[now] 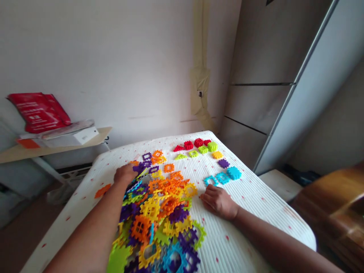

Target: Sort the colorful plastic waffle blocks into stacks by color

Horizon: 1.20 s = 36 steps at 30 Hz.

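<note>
A heap of colourful plastic interlocking pieces (150, 208), in orange, yellow, purple, green and blue, covers the middle of the table. At the heap's far left edge, my left hand (124, 174) is closed, its fingertips against purple pieces (139, 167); what it grips is hidden. To the right of the heap my right hand (218, 201) rests low over the cloth, fingers curled together, and anything inside them is out of sight. Just beyond its knuckles lies a light-blue open-frame piece (211, 181), in a row with another light-blue piece (222, 178) and a light-blue stack (234, 173).
Red pieces (188, 145), lime-green pieces (203, 149), a yellow piece (217, 154) and a purple piece (223, 163) sit along the table's far right. A white dotted cloth (256, 220) covers the table. Beside it stand a shelf (105, 134) with red packets (42, 112) and a grey cabinet (256, 102).
</note>
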### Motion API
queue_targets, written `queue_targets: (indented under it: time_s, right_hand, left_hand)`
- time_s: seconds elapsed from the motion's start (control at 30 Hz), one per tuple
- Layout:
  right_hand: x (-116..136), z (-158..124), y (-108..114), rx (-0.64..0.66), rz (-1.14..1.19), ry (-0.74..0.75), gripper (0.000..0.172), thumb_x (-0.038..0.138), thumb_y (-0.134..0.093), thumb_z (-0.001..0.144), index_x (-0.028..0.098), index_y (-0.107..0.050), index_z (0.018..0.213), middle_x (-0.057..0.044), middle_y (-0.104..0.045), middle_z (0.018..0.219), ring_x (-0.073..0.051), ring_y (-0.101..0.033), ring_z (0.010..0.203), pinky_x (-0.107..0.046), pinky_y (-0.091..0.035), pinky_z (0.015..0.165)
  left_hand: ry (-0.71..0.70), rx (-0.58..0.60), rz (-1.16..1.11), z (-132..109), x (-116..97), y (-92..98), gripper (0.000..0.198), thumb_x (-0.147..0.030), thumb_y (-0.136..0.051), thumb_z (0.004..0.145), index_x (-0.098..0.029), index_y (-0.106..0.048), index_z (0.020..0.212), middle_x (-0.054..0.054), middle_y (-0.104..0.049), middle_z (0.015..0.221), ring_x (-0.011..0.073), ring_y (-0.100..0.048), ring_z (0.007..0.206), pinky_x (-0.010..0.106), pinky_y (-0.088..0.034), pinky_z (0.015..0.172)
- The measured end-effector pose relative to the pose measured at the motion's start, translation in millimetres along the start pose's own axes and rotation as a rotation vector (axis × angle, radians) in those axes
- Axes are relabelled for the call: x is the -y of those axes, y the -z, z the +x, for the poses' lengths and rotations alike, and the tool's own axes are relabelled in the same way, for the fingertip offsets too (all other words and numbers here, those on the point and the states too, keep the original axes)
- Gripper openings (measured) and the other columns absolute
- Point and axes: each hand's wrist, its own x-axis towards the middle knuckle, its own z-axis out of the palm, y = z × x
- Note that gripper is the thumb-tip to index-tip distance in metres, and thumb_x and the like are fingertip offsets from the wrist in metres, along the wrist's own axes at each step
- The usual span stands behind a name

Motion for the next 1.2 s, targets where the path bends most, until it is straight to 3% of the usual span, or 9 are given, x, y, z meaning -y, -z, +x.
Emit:
queue_targets:
  time_s: [0.17,0.33,0.47,0.63,0.7,0.77,0.87,1.03,1.2]
  right_hand:
    - [1,-1,-1,-0.002,-0.008,-0.013,0.024,0.017,-0.041,0.092,0.019,-0.054,0.072,-0.004,-0.056,0.066,-0.016,-0.045,0.069,-0.029,-0.034,0.063]
    - [2,0,0,0.007,-0.017,-0.030,0.023,0.015,-0.043,0.090,0.020,-0.054,0.071,-0.004,-0.057,0.066,-0.017,-0.045,0.069,-0.031,-0.034,0.063]
    - [2,0,0,-0.004,-0.013,-0.031,0.022,0.015,-0.044,0.090,0.020,-0.053,0.071,-0.003,-0.057,0.066,-0.017,-0.045,0.069,-0.030,-0.034,0.063]
    - [2,1,1,-0.026,0.001,-0.020,0.022,0.014,-0.044,0.090,0.020,-0.052,0.070,-0.003,-0.057,0.066,-0.016,-0.045,0.068,-0.029,-0.033,0.063]
    - [3,1,1,-0.039,0.001,-0.017,0.024,0.015,-0.043,0.090,0.020,-0.051,0.068,-0.003,-0.056,0.065,-0.016,-0.045,0.067,-0.029,-0.033,0.063]
    - [2,1,2,-0.048,0.003,-0.016,0.026,0.016,-0.041,0.091,0.020,-0.051,0.067,-0.003,-0.056,0.064,-0.016,-0.045,0.066,-0.030,-0.034,0.062]
    - [2,2,4,-0.046,0.037,-0.036,0.028,0.019,-0.038,0.093,0.020,-0.053,0.069,-0.004,-0.056,0.064,-0.017,-0.047,0.067,-0.029,-0.035,0.061]
    - [11,16,9,-0.145,0.205,-0.152,0.020,0.029,-0.043,0.093,0.018,-0.060,0.096,-0.008,-0.065,0.086,-0.018,-0.056,0.081,-0.030,-0.042,0.071]
    - [40,53,6,-0.241,0.321,-0.210,0.039,0.046,-0.054,0.086,0.018,-0.056,0.114,-0.011,-0.062,0.111,-0.023,-0.055,0.097,-0.037,-0.042,0.081]
  left_hand:
    - [0.051,-0.038,0.015,-9,-6,8.5,0.047,-0.025,-0.057,0.067,-0.018,-0.063,0.113,0.017,-0.069,0.105,0.0338,-0.063,0.098,0.035,-0.047,0.071]
    - [-0.006,-0.064,-0.085,-12,-22,21.9,0.038,-0.017,-0.052,0.067,-0.022,-0.070,0.100,0.011,-0.072,0.098,0.0285,-0.066,0.087,0.031,-0.045,0.066]
    - [-0.071,-0.127,-0.201,-16,-37,45.8,0.034,-0.016,-0.052,0.065,-0.023,-0.071,0.092,0.007,-0.072,0.082,0.0252,-0.065,0.078,0.028,-0.044,0.063]
    - [-0.206,-0.174,-0.426,-62,-56,66.9,0.049,-0.023,-0.047,0.071,-0.020,-0.058,0.119,0.000,-0.066,0.075,0.0160,-0.061,0.065,0.024,-0.046,0.061]
    - [-0.276,-0.152,-0.544,-93,-61,63.3,0.052,-0.029,-0.048,0.072,-0.018,-0.054,0.123,-0.001,-0.063,0.073,0.0138,-0.060,0.063,0.023,-0.047,0.061]
    - [-0.325,-0.082,-0.896,-125,-65,53.0,0.053,-0.031,-0.054,0.069,-0.015,-0.055,0.120,-0.001,-0.060,0.069,0.0145,-0.059,0.062,0.025,-0.049,0.058]
    - [-0.254,-0.035,-1.108,-160,-69,31.0,0.053,-0.032,-0.061,0.064,-0.018,-0.057,0.115,0.000,-0.061,0.078,0.0131,-0.059,0.058,0.026,-0.051,0.054]
    - [-0.250,-0.158,-1.112,-179,-73,-0.2,0.047,-0.032,-0.061,0.070,-0.019,-0.057,0.115,0.009,-0.063,0.108,0.0151,-0.065,0.071,0.027,-0.054,0.063]
    - [-0.328,-0.224,-1.091,-184,-74,-11.8,0.050,-0.030,-0.058,0.077,-0.024,-0.049,0.126,0.010,-0.060,0.118,0.0159,-0.067,0.080,0.028,-0.055,0.071]
